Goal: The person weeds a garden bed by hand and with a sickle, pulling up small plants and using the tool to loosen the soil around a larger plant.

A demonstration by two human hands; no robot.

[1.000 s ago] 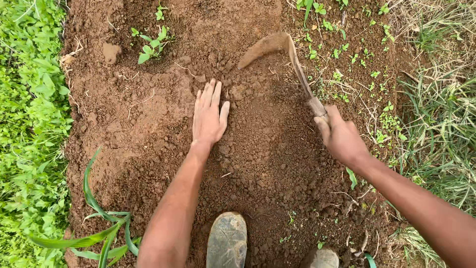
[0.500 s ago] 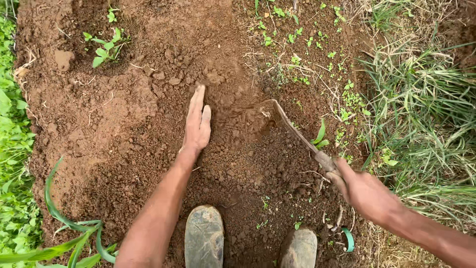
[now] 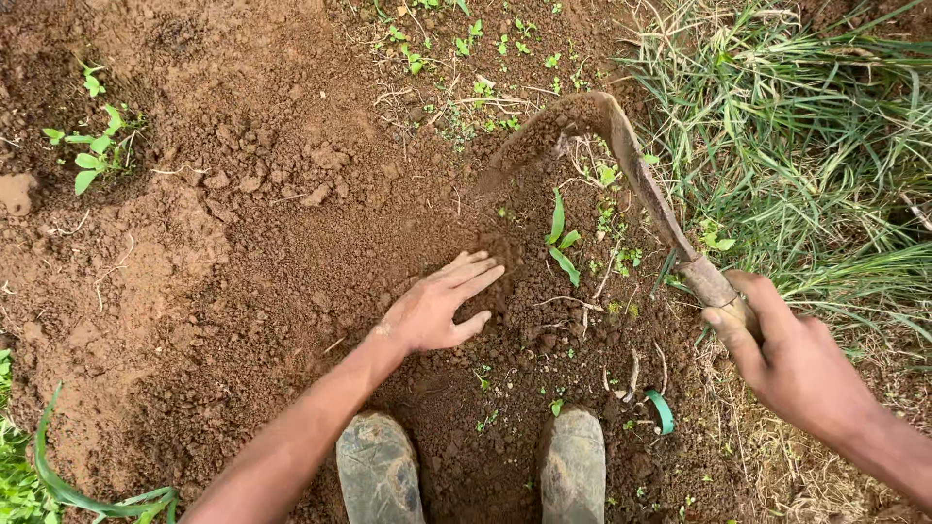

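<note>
Left hand [image 3: 437, 309] flat, fingers spread, on soil [image 3: 291, 252] left of seedling [image 3: 561, 238]; right hand [image 3: 791, 359] grips sickle [image 3: 631, 165], blade apparently soil-caked, right of seedling.

This is an outdoor garden or field plot, a patch of cultivated ground. Loose reddish-brown soil [image 3: 243, 252], crumbly and clodded, covers nearly the whole view. The right hand [image 3: 791, 364] grips a curved sickle [image 3: 621, 155] caked with earth, a farm tool. Just left of that grip small green seedlings [image 3: 561, 238] stand in the dirt, and beyond it, to the right, long grass [image 3: 815, 146] borders the bed. Two muddy boots [image 3: 379, 471] stand on the soil below.
</note>
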